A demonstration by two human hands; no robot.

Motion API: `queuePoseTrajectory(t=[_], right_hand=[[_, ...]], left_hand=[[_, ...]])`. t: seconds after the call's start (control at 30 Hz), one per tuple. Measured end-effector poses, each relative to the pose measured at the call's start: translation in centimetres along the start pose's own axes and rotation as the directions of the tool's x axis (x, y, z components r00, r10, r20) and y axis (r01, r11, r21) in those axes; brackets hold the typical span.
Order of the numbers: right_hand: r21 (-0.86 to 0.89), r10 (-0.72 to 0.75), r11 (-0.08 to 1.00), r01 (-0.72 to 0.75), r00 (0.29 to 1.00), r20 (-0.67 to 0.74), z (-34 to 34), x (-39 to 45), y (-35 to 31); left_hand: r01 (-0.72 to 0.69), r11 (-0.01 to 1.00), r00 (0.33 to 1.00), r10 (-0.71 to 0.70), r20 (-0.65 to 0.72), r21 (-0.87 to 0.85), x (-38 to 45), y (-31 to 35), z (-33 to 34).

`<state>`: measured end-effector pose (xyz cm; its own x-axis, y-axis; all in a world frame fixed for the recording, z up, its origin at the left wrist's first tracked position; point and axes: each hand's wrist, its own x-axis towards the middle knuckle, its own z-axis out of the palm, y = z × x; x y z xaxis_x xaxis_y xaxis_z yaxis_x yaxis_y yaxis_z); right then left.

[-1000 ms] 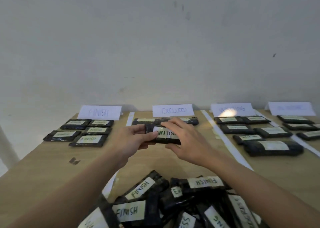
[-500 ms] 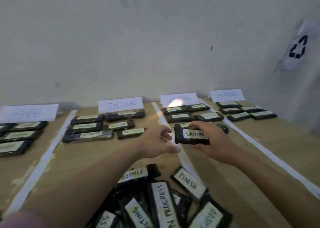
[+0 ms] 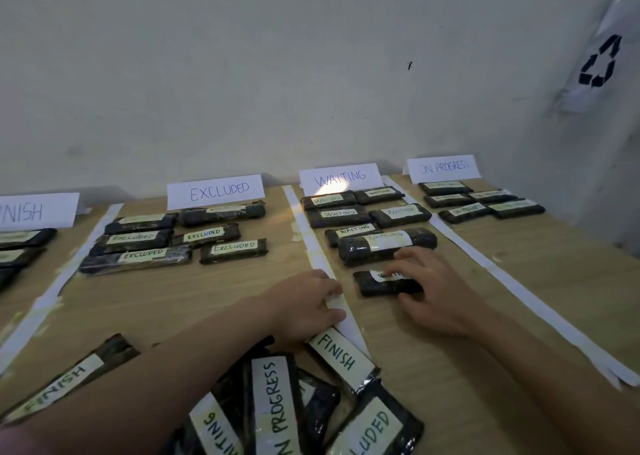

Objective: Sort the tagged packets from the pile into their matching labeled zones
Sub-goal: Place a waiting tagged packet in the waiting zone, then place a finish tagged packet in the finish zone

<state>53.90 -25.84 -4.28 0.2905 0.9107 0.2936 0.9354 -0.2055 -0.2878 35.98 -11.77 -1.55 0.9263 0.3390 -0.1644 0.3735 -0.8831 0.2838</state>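
A black packet tagged WAITING point(image 3: 377, 283) lies flat on the wooden table in the lane under the WAITING sign point(image 3: 341, 179), just in front of several other WAITING packets point(image 3: 384, 246). My right hand point(image 3: 440, 295) grips its right end, fingers over the top and thumb at the near edge. My left hand point(image 3: 301, 309) rests on the white tape strip point(image 3: 304, 233) to the packet's left, fingers loosely curled and holding nothing. The unsorted pile point(image 3: 277, 402) lies at the near edge, partly under my left forearm, with FINISH, ON PROGRESS, WAITING and EXCLUDED tags showing.
Signs at the back wall mark the lanes: FINISH point(image 3: 34, 212), EXCLUDED point(image 3: 214, 191) and ON PROGRESS point(image 3: 443, 167), each with several packets in front. White tape strips divide the lanes. A recycling symbol point(image 3: 599, 61) hangs on the right wall.
My right hand has carried the WAITING packet to the right and lowered it onto the table in the WAITING lane. My left hand has let go of it and come down on the tape strip.
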Motion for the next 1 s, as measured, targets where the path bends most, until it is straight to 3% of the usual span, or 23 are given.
queuePoseTrajectory(t=[0.1,0.43,0.57,0.67,0.77,0.87,1.0], right_hand=[[-0.070,-0.045,0.997,0.035,0.988,-0.147,0.8,-0.2,-0.6],[-0.064,-0.047,0.997,0.037,0.987,-0.154,1.8,0.3,-1.0],[0.125,0.023,0.992,0.006,0.973,-0.228,0.9,0.1,-2.9],[0.281,-0.016,0.959,0.029,0.999,-0.046,0.2,-0.6,-5.9],[0.203,-0.036,0.979,-0.010,0.975,0.218,-0.1,-1.6,-8.8],[0.021,-0.016,1.000,0.011,0.959,0.282,-0.1,-1.8,-10.0],[0.023,0.008,1.000,-0.015,0.962,0.274,-0.2,-1.3,-10.7]], left_hand=[[-0.002,1.000,1.000,0.002,0.014,0.020,0.0,0.1,0.0],[-0.001,1.000,1.000,0.002,0.024,-0.025,-0.2,0.2,-0.7],[0.011,0.980,0.997,-0.025,-0.066,-0.200,-1.9,-0.5,-2.1],[0.027,0.962,0.992,-0.060,-0.113,-0.271,-3.3,-1.8,-2.5],[0.045,0.952,0.987,-0.089,-0.132,-0.303,-4.6,-2.6,-2.6],[0.049,0.952,0.983,-0.099,-0.153,-0.301,-5.5,-2.8,-2.4],[0.025,0.949,0.982,-0.082,-0.171,-0.315,-6.0,-2.6,-2.3]])
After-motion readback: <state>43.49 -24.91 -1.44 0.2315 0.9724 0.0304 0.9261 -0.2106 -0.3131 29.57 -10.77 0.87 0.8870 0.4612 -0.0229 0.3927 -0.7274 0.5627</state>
